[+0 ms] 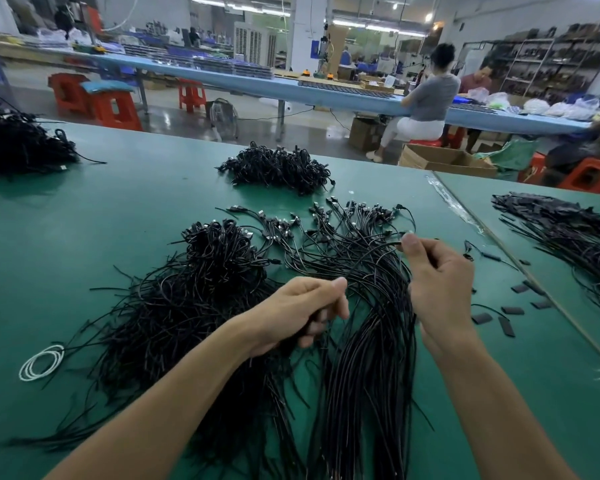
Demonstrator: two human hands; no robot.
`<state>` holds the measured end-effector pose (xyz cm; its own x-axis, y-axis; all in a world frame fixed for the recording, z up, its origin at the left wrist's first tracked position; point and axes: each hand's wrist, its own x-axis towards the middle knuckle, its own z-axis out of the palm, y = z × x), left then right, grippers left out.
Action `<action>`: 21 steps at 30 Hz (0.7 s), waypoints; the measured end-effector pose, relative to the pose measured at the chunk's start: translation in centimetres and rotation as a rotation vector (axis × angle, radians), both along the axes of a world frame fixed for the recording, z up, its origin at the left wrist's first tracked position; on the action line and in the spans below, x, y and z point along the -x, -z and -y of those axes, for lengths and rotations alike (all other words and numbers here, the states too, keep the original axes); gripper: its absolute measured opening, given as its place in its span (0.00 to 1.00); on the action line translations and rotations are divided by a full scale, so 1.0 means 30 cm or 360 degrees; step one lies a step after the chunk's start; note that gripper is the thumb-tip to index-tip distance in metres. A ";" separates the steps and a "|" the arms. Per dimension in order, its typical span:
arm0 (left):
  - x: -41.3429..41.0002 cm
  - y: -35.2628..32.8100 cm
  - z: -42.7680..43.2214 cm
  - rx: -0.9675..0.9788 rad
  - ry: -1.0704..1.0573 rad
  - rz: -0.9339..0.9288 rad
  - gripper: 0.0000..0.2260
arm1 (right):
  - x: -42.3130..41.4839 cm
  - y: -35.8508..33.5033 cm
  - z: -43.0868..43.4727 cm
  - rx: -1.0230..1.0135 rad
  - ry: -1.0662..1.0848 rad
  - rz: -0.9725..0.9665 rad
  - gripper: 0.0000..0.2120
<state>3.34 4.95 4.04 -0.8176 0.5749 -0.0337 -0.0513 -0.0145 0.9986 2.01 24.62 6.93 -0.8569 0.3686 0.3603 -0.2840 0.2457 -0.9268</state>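
The right hand [437, 282] pinches one thin black plug-tipped cable [371, 251] between thumb and forefinger, just above the fanned heap of black cables [371, 358] on the green worktop [118, 209]. The left hand [302, 310] curls its fingers round strands from it. A pull may snag neighbours, tangling the heap.

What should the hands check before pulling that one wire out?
1. Right hand pinches only one cable near its far end: ok.
2. Left hand grips the bundle to steady it: ok.
3. Cable free of the other wires along its length: cannot tell, since it runs into the bundle.
4. Plug on the cable's end undamaged: cannot tell, because the fingertips cover most of it.
5. Bare table nearby to lay the cable down: ok.
6. Small black pieces out of the pulling path: ok, as they lie off to the right.
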 end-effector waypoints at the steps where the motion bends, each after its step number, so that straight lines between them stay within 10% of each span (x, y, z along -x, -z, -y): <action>1: -0.004 -0.006 -0.005 0.0047 0.0019 0.0015 0.18 | 0.003 0.008 0.002 0.0025 0.0008 0.0007 0.10; 9: -0.034 -0.009 0.014 0.0230 0.0329 0.0209 0.24 | 0.004 0.064 -0.029 0.0119 -0.0035 0.0130 0.10; 13: -0.044 -0.037 -0.002 -0.0186 0.0448 0.0329 0.22 | 0.003 0.098 0.001 -0.0216 -0.0309 0.0267 0.12; 21: 0.035 -0.045 -0.008 -0.1097 -0.0534 0.0442 0.21 | -0.071 0.113 0.050 -0.0870 -0.0991 0.0542 0.09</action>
<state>2.28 5.18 5.38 -0.9638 0.2664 0.0118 -0.1792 -0.6798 0.7111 4.15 23.12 3.53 -0.9369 -0.3474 0.0387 -0.2441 0.5709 -0.7839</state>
